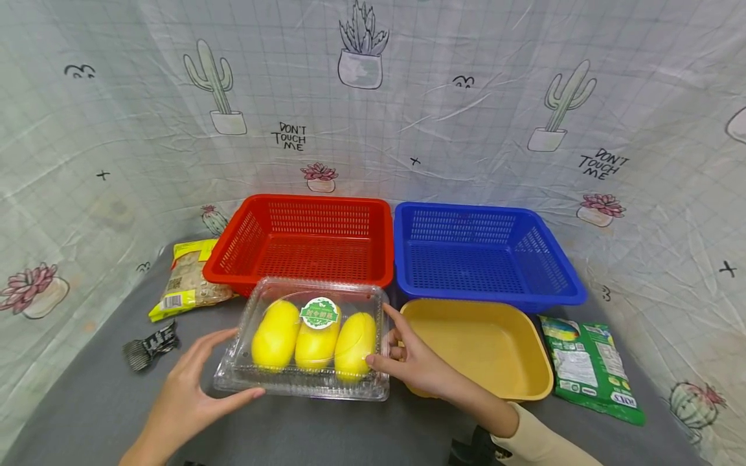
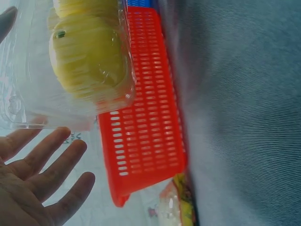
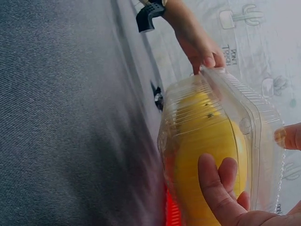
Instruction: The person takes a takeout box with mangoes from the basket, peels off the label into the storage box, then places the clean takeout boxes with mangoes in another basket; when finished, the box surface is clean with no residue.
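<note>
From where I'm standing, the clear box [image 1: 303, 387] is blocking the way to the front of the red basket [image 1: 326, 200], though room is opening above its back half and over the blue basket [image 1: 466, 210]. Those two are standing nearly together, only a sliver showing between them. The right hand [image 1: 416, 359] and forearm are barring the yellow basin's [image 1: 474, 346] left front; its right side is lying open from above. A black wrapper [image 1: 153, 343] is narrowing the lane outside the left hand [image 1: 186, 391]. Behind everything, printed cloth [image 1: 408, 116] is closing off passage.
</note>
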{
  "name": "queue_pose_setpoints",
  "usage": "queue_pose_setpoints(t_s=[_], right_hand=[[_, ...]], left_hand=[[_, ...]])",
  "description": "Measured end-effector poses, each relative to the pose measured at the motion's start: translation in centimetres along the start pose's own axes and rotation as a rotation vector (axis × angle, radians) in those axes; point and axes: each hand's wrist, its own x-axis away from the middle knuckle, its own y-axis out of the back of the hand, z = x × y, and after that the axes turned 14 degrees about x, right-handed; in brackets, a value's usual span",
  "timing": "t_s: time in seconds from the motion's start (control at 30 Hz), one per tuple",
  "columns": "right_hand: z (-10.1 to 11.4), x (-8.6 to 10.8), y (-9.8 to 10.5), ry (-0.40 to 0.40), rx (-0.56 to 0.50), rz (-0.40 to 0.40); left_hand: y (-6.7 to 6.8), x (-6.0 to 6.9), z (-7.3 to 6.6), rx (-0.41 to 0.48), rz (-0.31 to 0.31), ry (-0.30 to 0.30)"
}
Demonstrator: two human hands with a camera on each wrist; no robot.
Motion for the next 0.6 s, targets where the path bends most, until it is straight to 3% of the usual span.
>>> queue_pose_setpoints(t_s=[0.2,0.4,0.6], right_hand=[[-0.3,-0.2,-0.3,0.001,-0.002,0.009],[-0.5,0.0,-0.5,0.001,0.028,0.023],[-1.1,-0.2,-0.9,-0.032,0.020,0.043]], left_hand=[[-0.1,0.2,0.5,-0.027,0.018,0.033],[0.1,0.5,0.9,-0.032,0.008,0.000],[0.0,1.1,1.2,-0.045,0.033,0.046]])
